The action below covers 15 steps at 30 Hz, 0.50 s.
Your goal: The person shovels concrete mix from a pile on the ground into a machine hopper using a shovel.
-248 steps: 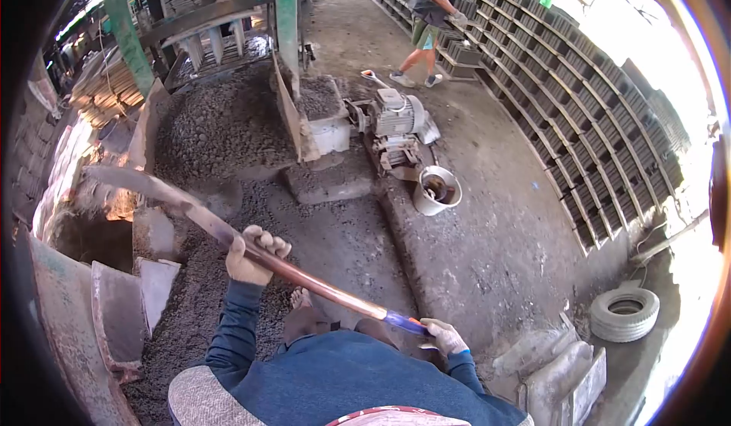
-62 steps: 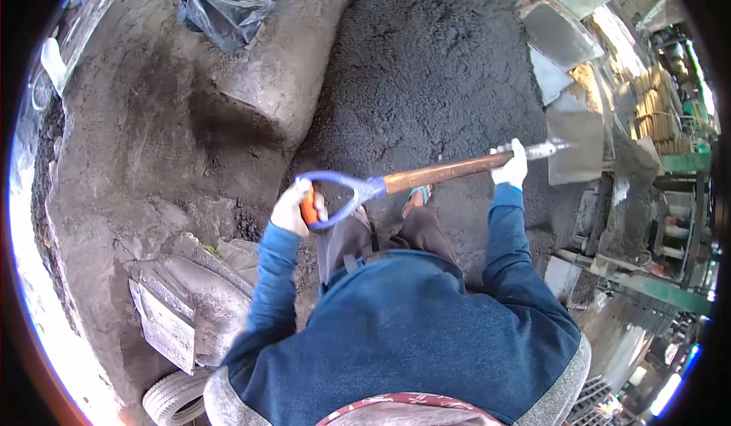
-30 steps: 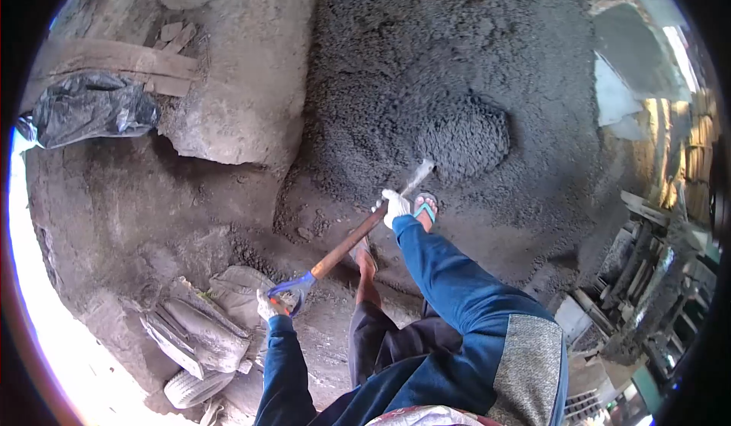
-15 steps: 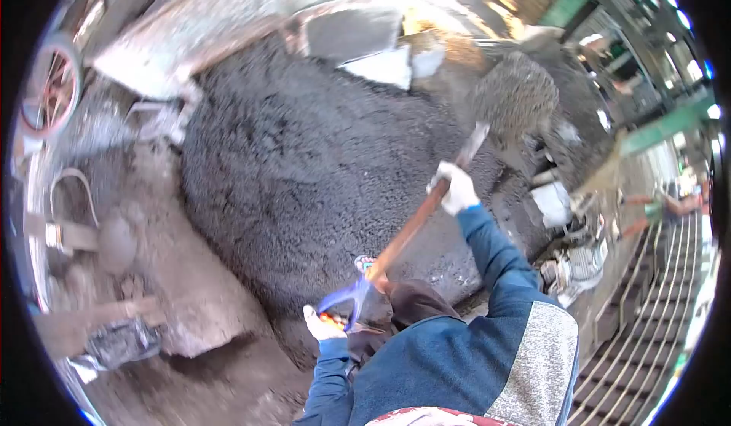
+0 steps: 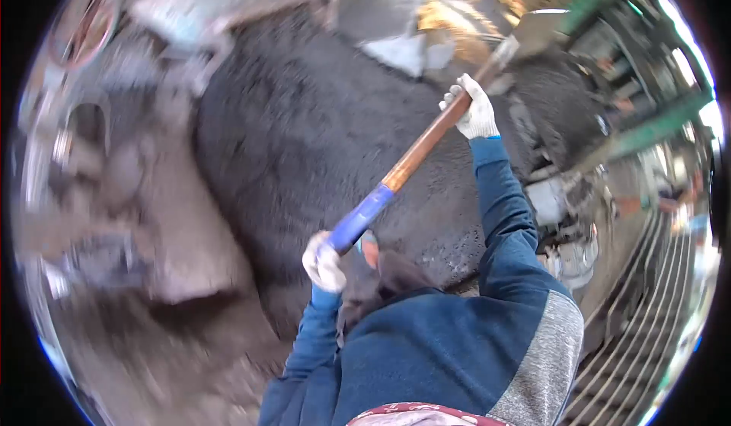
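Observation:
A long-handled shovel (image 5: 415, 159) with a wooden shaft and a blue grip end slants across the middle of the view. My left hand (image 5: 324, 261), in a white glove, is closed round the blue end. Farther up the wooden shaft, my right hand (image 5: 472, 108), also gloved in white, has its fingers wrapped round it. The metal socket (image 5: 502, 51) points to the upper right, where the blade is tilted and blurred; I cannot tell what lies on it. Beneath the shaft spreads a broad bed of dark, wet, grainy material (image 5: 304, 129).
A pale trough-like slab (image 5: 251, 0) and a wheel (image 5: 84, 26) stand at the upper left. Green beams (image 5: 662, 125) and another dark pile (image 5: 560, 95) are on the right. Metal bars (image 5: 632, 304) run along the lower right. A earthen ledge (image 5: 190, 243) borders the left side.
The shovel has swung up and away to the upper right, both hands moving with it. The dark heap seen on its blade earlier no longer shows there clearly. The grip has turned.

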Motion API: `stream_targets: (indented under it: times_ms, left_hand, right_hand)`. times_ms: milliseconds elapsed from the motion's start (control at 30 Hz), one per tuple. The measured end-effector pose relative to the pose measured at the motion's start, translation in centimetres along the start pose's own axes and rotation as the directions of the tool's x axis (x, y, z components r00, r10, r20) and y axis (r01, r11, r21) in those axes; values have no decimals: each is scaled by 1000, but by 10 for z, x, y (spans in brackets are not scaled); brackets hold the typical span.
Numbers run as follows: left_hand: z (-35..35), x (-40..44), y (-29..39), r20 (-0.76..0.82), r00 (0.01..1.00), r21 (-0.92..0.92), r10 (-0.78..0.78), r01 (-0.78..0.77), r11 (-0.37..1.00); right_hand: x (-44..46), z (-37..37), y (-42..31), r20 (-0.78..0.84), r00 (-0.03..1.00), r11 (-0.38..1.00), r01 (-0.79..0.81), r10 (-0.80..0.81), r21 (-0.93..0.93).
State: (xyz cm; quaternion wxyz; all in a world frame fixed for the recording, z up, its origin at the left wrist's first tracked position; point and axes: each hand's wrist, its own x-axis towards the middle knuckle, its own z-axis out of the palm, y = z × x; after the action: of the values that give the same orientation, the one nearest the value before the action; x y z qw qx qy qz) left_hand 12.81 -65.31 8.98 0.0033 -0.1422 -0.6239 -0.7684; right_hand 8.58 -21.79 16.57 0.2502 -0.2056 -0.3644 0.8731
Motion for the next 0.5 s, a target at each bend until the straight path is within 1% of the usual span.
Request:
stream_targets:
  times_ms: [33,67,100,133,167,200,233,267,300,333,367,400,433,467,500]
  left_hand:
    - [-22,-24,-23,-128,908,-314,-399,344,885]
    - [-65,-56,-76,-167,756,-527,-632,474,706]
    - [-102,-97,-99,-285,563,-622,-776,508,596]
    - [-136,-140,-119,-346,339,-725,-875,494,479]
    - [-180,-212,-141,-255,378,-818,-890,406,408]
    - [-212,-299,-150,-164,437,-890,-884,320,323]
    - [-220,-361,-144,-452,124,-858,-883,209,469]
    - [-215,-433,-98,-570,-90,-814,-817,196,547]
    - [-207,-495,-44,-656,-313,-754,-687,226,617]
    - [-199,-557,9,-692,-500,-700,-520,289,653]
    - [-188,-631,66,-602,-503,-767,-620,151,623]
    - [-173,-713,106,-739,-488,-635,-465,271,723]
    - [-151,-716,155,-644,-674,-688,-361,304,659]
    - [-149,-699,166,-597,-749,-707,-287,322,630]
    - [-158,-692,162,-591,-771,-703,-237,347,621]
  right_hand:
    - [3,-6,50,-56,996,997,-75,75,3]
    - [3,-8,107,-112,982,989,-151,150,3]
    - [-15,-12,169,-11,966,967,-257,257,0]
    - [-40,-13,236,-38,947,944,-320,317,-83]
    - [-76,-13,299,-159,879,865,-474,451,-168]
    - [-119,-24,364,-160,793,761,-609,587,-224]
    - [-180,-26,421,-281,660,618,-751,697,-231]
    - [-249,-24,460,-205,680,619,-730,704,-290]
    - [-317,-61,514,-276,457,396,-884,846,-248]
    - [-392,-87,549,-150,194,163,-967,969,-193]
    - [-459,-85,549,-146,77,28,-950,986,-312]
    - [-530,-86,557,-227,-100,-159,-954,969,-256]
    - [-588,-85,559,-268,-176,-248,-933,947,-261]
    - [-632,-84,565,-248,-333,-389,-892,910,-230]
    - [-643,-64,561,-287,-396,-453,-875,872,-170]
